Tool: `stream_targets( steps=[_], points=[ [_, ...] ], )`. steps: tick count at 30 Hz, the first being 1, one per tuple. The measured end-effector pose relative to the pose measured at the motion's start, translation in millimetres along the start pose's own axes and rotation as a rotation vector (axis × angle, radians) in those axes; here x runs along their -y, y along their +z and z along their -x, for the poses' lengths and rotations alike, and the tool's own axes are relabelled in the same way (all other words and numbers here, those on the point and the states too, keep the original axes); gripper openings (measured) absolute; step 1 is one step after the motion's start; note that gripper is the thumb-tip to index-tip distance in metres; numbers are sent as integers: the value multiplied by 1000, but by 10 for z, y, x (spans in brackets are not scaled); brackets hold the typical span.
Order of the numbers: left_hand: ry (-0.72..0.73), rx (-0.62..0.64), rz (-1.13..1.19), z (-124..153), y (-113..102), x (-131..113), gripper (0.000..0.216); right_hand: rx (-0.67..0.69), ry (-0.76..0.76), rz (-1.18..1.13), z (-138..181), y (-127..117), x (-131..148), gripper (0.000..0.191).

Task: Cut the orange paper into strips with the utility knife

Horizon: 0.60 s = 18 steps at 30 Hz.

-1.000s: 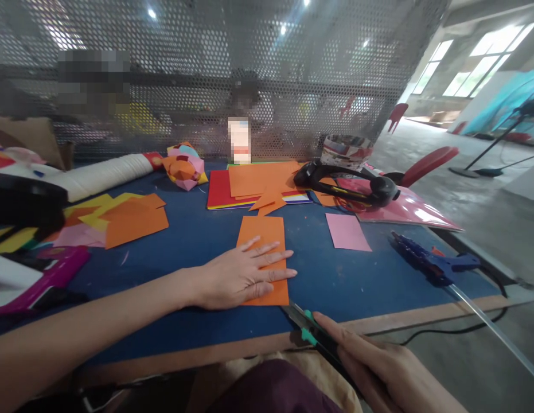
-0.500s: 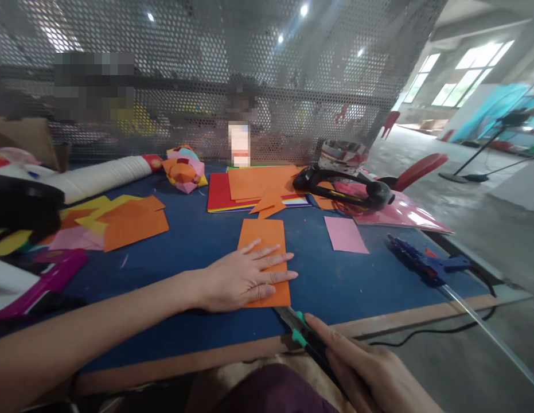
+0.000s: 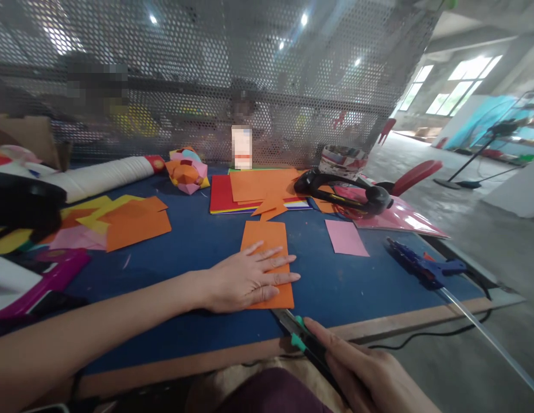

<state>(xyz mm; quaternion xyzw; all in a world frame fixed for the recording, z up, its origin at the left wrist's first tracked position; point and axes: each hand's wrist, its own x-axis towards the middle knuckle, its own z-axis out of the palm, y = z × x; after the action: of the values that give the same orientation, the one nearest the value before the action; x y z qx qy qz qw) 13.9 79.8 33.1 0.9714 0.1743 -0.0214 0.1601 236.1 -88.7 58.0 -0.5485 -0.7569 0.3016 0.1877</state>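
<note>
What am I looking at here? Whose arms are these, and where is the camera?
There is no machine: a person wears a camera on the head, looking down at their own two bare hands. The left hand lies flat on an orange sheet on a blue table. The right hand holds a knife with green parts at the sheet's near edge. Around lie a pink sheet, a paper stack, a blue glue gun and black headphones. A perforated metal screen stands behind the table.
</note>
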Motion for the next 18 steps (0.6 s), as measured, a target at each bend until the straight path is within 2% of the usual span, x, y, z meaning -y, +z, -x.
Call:
stream_targets(
  steps=[5, 18],
  points=[
    [7, -16, 18, 13, 13, 18, 49, -42, -11, 50, -14, 22, 6, 55],
    [19, -37, 26, 23, 16, 23, 49, -17, -2, 51, -81, 41, 118, 51]
  ],
)
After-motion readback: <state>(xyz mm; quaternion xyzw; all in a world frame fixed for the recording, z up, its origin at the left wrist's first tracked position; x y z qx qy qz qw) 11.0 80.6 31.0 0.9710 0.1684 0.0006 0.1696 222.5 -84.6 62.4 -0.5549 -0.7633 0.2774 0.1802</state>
